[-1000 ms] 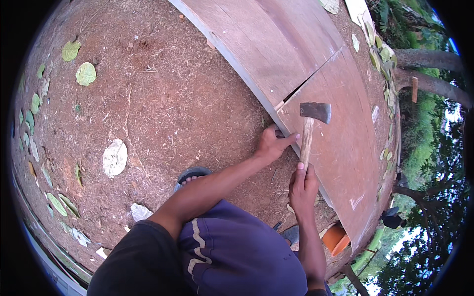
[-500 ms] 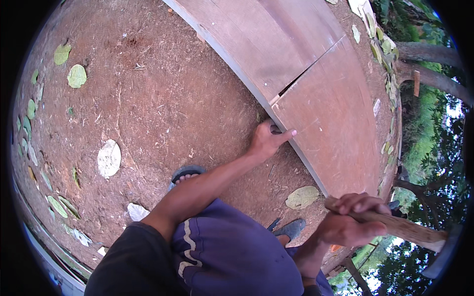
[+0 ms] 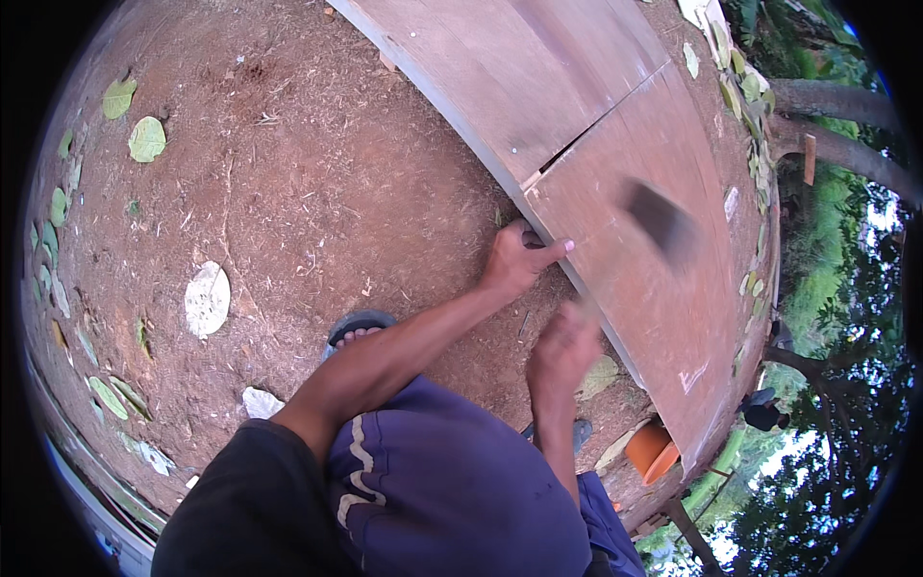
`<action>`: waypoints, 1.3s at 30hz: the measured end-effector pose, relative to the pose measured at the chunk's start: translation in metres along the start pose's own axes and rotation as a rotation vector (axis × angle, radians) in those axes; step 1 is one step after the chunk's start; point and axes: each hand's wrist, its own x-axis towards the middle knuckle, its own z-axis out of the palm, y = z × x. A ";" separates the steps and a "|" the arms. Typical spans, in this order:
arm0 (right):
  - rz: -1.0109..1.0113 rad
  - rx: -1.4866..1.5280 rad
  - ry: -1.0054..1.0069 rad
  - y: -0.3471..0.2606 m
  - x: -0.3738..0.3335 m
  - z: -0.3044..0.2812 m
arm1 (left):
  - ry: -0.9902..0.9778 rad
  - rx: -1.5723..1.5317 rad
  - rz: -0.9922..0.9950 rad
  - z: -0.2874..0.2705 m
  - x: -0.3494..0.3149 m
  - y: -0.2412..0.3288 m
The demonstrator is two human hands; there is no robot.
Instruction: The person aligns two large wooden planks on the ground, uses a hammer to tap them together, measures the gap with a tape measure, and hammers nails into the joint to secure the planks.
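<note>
My left hand (image 3: 520,262) grips the near edge of a brown wooden panel (image 3: 663,317), thumb lying on top and fingers curled below the rim. A narrow gap parts this panel from a second brown panel (image 3: 510,87) farther off. My right hand (image 3: 565,351), blurred by motion, is closed round the handle of a hammer, close to the panel edge. Over the near panel hangs the dark hammer head (image 3: 659,219), strongly smeared; its handle is barely visible.
Bare reddish soil (image 3: 317,192) with scattered dry leaves (image 3: 207,299) spreads to the left. An orange bucket (image 3: 654,450) sits by the panel's near corner. My sandalled foot (image 3: 358,330) is behind my left forearm. Tree trunks (image 3: 846,159) stand at the right.
My right hand has swung the hammer from the lower right up and leftward over the panel. The orange bucket has come into sight. My left hand stays on the edge.
</note>
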 end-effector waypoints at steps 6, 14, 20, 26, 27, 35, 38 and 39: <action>0.118 0.175 -0.090 -0.009 0.039 -0.015 | 0.071 0.007 -0.008 -0.002 -0.008 0.000; 0.580 0.667 0.138 0.008 0.013 -0.055 | 0.048 -0.231 0.061 0.032 -0.046 0.043; 0.665 0.879 0.062 0.060 -0.028 -0.047 | 0.017 -0.511 0.040 0.042 -0.060 0.068; 0.620 0.702 -0.307 0.095 -0.107 -0.047 | -0.019 -0.562 -0.002 0.046 -0.051 0.058; 0.602 0.685 -0.366 0.102 -0.116 -0.041 | -0.031 -0.552 -0.020 0.042 -0.056 0.070; -0.123 0.333 -0.205 0.095 -0.101 0.024 | -0.219 -0.772 0.005 0.048 -0.076 0.119; -0.164 0.294 -0.203 0.092 -0.096 0.033 | -0.061 -0.548 -0.006 0.064 -0.072 0.117; -0.123 0.276 -0.224 0.092 -0.098 0.032 | -0.026 -0.491 -0.013 0.066 -0.072 0.118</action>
